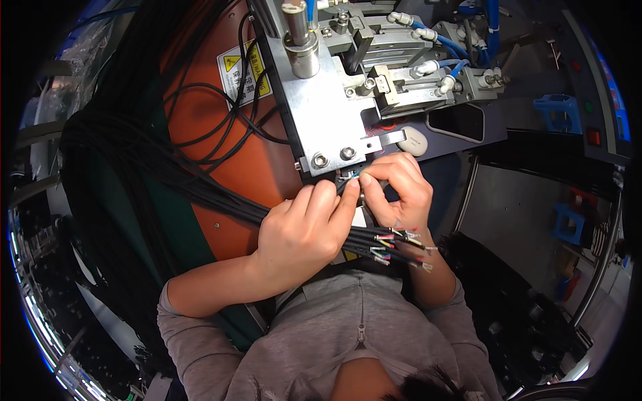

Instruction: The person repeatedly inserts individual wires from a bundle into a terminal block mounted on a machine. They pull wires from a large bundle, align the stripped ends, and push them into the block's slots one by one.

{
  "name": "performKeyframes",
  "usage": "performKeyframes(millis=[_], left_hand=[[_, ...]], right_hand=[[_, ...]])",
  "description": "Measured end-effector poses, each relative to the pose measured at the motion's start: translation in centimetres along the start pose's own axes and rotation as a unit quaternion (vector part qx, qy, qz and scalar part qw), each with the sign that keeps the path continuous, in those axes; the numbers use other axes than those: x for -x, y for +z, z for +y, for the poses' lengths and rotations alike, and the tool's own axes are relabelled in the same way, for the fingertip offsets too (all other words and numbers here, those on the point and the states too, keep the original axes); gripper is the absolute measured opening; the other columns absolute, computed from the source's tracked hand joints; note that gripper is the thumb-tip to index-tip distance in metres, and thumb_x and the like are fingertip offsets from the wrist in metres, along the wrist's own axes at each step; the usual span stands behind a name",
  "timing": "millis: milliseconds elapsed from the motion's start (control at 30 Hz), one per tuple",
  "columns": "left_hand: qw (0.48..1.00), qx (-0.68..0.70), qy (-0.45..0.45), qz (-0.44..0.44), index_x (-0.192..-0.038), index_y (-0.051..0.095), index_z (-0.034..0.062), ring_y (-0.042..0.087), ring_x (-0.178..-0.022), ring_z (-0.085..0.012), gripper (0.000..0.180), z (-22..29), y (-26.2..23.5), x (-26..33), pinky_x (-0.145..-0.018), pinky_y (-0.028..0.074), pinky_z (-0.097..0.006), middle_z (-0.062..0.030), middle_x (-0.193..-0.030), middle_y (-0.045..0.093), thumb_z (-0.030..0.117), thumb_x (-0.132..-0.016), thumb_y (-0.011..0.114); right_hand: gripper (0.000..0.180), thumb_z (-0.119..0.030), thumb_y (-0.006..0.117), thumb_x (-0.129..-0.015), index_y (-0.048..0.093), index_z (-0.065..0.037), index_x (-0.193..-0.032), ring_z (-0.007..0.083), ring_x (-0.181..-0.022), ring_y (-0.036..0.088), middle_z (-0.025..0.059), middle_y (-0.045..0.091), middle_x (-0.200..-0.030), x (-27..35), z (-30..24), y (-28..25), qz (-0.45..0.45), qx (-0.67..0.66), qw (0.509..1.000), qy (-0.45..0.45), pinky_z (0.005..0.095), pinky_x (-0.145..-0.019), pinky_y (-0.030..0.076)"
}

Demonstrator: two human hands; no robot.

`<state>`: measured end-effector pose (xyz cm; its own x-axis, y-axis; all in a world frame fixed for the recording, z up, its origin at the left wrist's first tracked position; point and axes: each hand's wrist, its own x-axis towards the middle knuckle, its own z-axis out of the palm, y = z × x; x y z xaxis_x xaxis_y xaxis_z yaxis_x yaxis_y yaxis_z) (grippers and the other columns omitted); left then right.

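Black cables [200,180] with multicoloured wire tips [401,244], orange machine panel [221,134].

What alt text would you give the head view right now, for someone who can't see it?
Both hands meet at the lower edge of a metal machine fixture: the left hand grips a bundle of black cables with stripped coloured wire ends, while the right hand pinches one cable end at the fixture. Blue hoses run across the machine above.
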<state>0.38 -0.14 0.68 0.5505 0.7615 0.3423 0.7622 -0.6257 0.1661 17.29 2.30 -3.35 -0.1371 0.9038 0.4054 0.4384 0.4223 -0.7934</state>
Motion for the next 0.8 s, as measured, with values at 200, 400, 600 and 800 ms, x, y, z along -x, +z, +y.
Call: performKeyframes(millis=[200, 400, 600, 800], left_hand=[[0.998, 0.052, 0.029, 0.031, -0.108, 0.068, 0.0009, 0.048, -0.055, -0.0091, 0.039, -0.3, -0.5, 0.2, -0.044, 0.041, -0.022, -0.0011, -0.070, 0.043, -0.002, -0.069, 0.065], [1.000, 0.020, 0.002, 0.007, -0.110, 0.067, 0.0032, 0.044, -0.056, -0.0099, 0.039, 0.0, 0.1, 0.1, -0.043, 0.038, -0.023, 0.0001, -0.068, 0.038, -0.002, -0.072, 0.064], [0.999, -0.026, -0.025, -0.018, -0.107, 0.068, 0.0061, 0.044, -0.058, -0.0105, 0.035, 0.3, 0.0, 0.0, -0.043, 0.036, -0.023, -0.0006, -0.068, 0.038, -0.001, -0.074, 0.062], [1.000, -0.023, -0.014, 0.002, -0.105, 0.069, 0.0058, 0.047, -0.056, -0.0108, 0.033, -0.1, 0.0, -0.3, -0.044, 0.038, -0.023, -0.0007, -0.068, 0.041, 0.000, -0.073, 0.063]], right_hand=[[0.006, 0.003, 0.065, -0.077, 0.062, 0.000, -0.081, 0.0237, -0.076, 0.064, 0.0111, 0.066, -0.081, 0.3, -1.3, -0.8, -0.002, -0.110, 0.991, 0.077, 0.0316, -0.071, 0.050], [0.008, 0.002, 0.066, -0.074, 0.060, -0.001, -0.078, 0.0268, -0.075, 0.061, 0.0102, 0.064, -0.079, -0.6, -0.6, -0.3, -0.012, 0.031, 0.999, -0.035, 0.0333, -0.069, 0.049], [0.008, 0.001, 0.065, -0.072, 0.057, -0.002, -0.074, 0.0258, -0.069, 0.055, 0.0089, 0.059, -0.073, -0.4, -0.5, 0.0, -0.041, 0.020, 0.999, 0.014, 0.0339, -0.064, 0.045], [0.008, 0.001, 0.064, -0.073, 0.057, -0.002, -0.074, 0.0252, -0.068, 0.055, 0.0092, 0.060, -0.074, 0.1, 0.5, 0.8, -0.008, -0.041, 0.998, 0.053, 0.0321, -0.064, 0.045]])
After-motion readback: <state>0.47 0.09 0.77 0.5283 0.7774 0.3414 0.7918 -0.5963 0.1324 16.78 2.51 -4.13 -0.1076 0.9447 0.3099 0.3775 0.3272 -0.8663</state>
